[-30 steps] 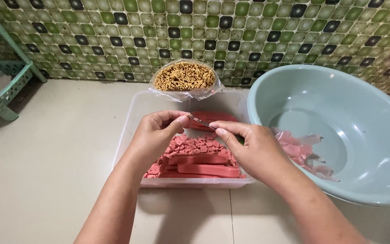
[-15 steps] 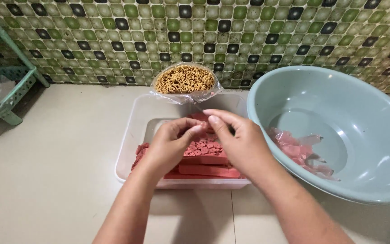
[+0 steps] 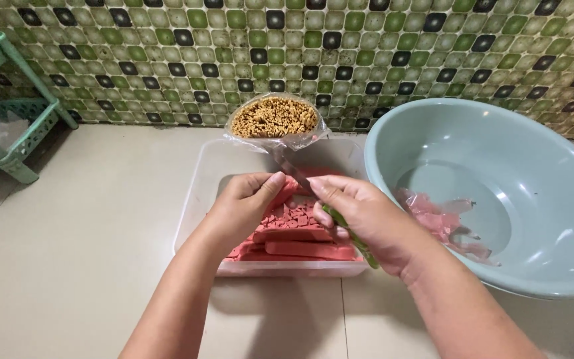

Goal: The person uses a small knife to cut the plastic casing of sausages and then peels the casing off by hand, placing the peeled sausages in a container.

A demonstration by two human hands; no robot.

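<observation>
The pink sausage-like stick (image 3: 289,191) looked soft and smooth, pinched at its near end by the left hand (image 3: 250,206) above the middle of the clear rectangular plastic tub (image 3: 197,199). Its long axis ran toward the tiled wall. The right hand (image 3: 360,219) gripped a green-handled knife (image 3: 348,234), blade on the stick. Pink sticks and chopped pieces (image 3: 293,229) filled the tub; a clear bag of thin brown noodles (image 3: 274,118) sat at its far edge. The pale green plastic basin (image 3: 553,159) held pink wrapper scraps (image 3: 441,221).
</observation>
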